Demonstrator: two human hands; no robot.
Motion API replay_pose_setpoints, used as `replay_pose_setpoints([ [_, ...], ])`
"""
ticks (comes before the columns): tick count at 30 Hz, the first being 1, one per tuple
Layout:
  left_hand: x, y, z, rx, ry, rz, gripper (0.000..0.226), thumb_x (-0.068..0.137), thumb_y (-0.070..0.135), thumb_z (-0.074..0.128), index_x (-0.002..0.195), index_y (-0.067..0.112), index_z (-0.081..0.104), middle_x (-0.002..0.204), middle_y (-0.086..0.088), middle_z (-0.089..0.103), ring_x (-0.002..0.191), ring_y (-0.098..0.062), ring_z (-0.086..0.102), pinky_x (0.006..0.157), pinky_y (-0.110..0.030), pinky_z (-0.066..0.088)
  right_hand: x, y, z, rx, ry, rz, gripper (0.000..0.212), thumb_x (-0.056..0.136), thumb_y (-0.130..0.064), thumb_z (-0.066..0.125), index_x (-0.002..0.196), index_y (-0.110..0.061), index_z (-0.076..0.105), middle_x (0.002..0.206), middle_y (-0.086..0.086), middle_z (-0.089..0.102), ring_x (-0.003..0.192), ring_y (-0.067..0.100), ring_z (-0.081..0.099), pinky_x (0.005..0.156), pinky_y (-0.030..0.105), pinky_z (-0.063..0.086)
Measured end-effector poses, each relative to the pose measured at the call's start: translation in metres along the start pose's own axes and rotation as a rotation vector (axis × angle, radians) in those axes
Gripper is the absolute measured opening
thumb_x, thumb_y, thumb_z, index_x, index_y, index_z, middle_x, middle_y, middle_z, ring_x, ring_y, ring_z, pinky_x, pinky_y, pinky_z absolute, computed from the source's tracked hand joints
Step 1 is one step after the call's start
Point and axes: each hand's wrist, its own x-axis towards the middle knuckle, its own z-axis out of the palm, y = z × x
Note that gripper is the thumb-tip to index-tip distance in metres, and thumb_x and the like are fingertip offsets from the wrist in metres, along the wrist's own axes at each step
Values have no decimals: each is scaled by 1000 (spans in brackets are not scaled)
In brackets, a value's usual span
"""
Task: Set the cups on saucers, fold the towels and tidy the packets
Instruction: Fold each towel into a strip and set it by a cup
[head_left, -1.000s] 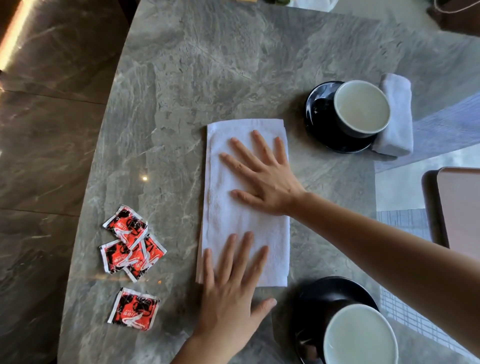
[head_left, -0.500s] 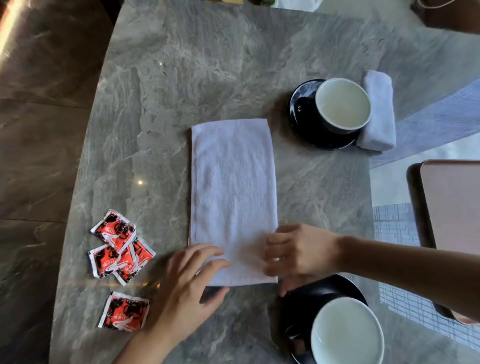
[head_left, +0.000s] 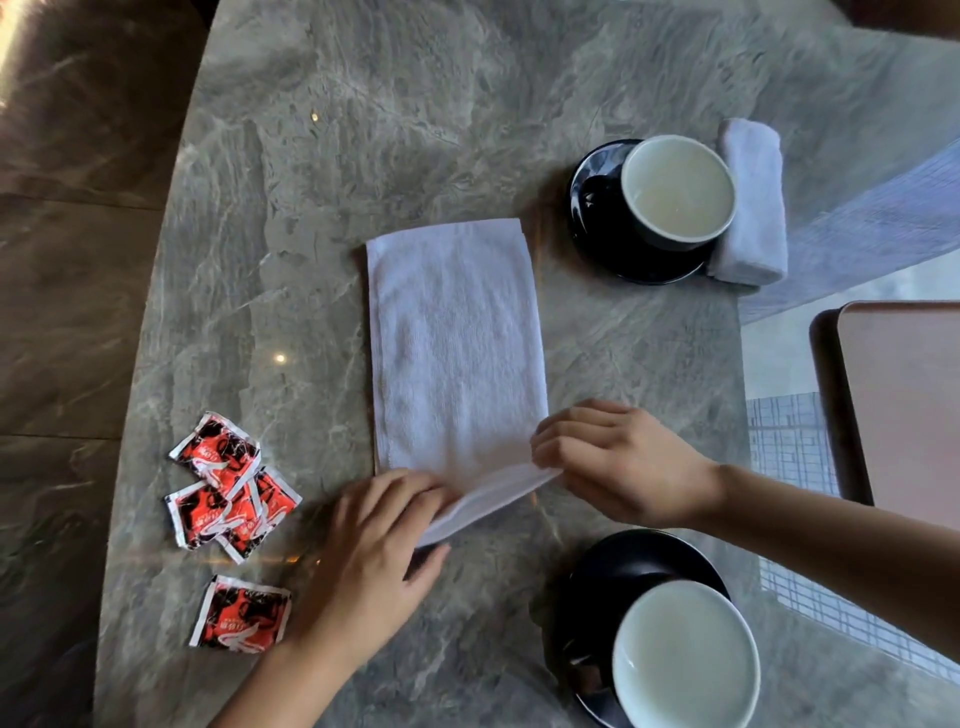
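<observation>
Both hands, left hand (head_left: 371, 540) and right hand (head_left: 618, 462), pinch the towel (head_left: 457, 343) end nearest them; its long side runs away across the table (head_left: 415, 130).

The red-and-black packets (head_left: 234, 488) on the worktop (head_left: 415, 130) carry white swooshes and small print, but it is too small and blurred to read. Nothing else bears any text, number or brand.

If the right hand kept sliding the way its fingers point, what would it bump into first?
The right hand points left across the white towel whose near edge it pinches. Going straight on, it would probably meet the left hand first, or just pass its fingertips; beyond lie the red packets.
</observation>
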Motion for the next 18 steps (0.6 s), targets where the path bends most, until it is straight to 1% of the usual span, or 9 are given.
replay_pose_setpoints([
  [3,5,5,-7,-121,97,-12,29,75,16,54,101,24,64,97,11,68,94,-8,57,78,-23,38,-5,0,-3,126,147,114,33,100,-27,35,100,-5,59,102,9,71,100,27,68,81,40,55],
  [5,8,12,-13,-223,106,-86,17,78,19,54,89,28,64,79,16,64,77,-8,58,69,-21,38,-7,1,-3,225,259,261,26,100,-34,35,105,-15,52,96,11,72,86,30,70,72,43,56],
  [7,11,21,-17,-422,66,-197,5,82,27,57,79,28,60,65,18,56,66,2,54,58,-21,38,-8,2,-1,257,361,407,15,96,-35,37,104,-25,45,83,8,68,67,26,64,59,45,54],
  [8,13,27,-18,-573,21,-252,12,83,31,56,74,25,59,61,17,52,64,7,48,55,-22,35,-8,4,-1,253,402,457,13,94,-32,36,103,-27,44,80,6,65,62,22,59,55,43,52],
  [10,18,36,-20,-871,-76,-316,30,81,40,55,72,12,59,66,14,50,68,2,43,58,-27,31,-4,9,-1,272,447,534,14,93,-27,36,103,-29,45,76,-3,61,60,17,54,54,39,48],
  [12,25,39,-24,-1035,-113,-362,40,80,41,59,82,1,64,77,1,59,78,-7,49,65,-30,35,5,15,-2,308,454,594,15,91,-22,39,102,-31,46,74,-7,58,61,13,54,57,32,44],
  [14,37,36,-31,-1069,-57,-433,28,84,26,63,88,-1,65,86,-8,66,82,-10,54,69,-29,42,16,25,-2,314,442,639,13,90,-23,43,99,-30,49,76,-10,57,62,10,55,59,29,45],
  [16,51,30,-37,-1071,2,-521,12,89,10,57,91,3,67,89,-10,71,80,-10,62,69,-20,49,28,35,-3,306,449,674,8,91,-24,49,96,-27,54,79,-15,58,61,9,59,59,26,44],
  [18,67,22,-43,-1072,24,-583,15,91,6,51,91,11,65,86,-7,71,71,-6,66,61,-15,53,40,45,-4,287,470,693,6,92,-23,53,93,-25,58,82,-17,58,60,4,57,58,22,43],
])
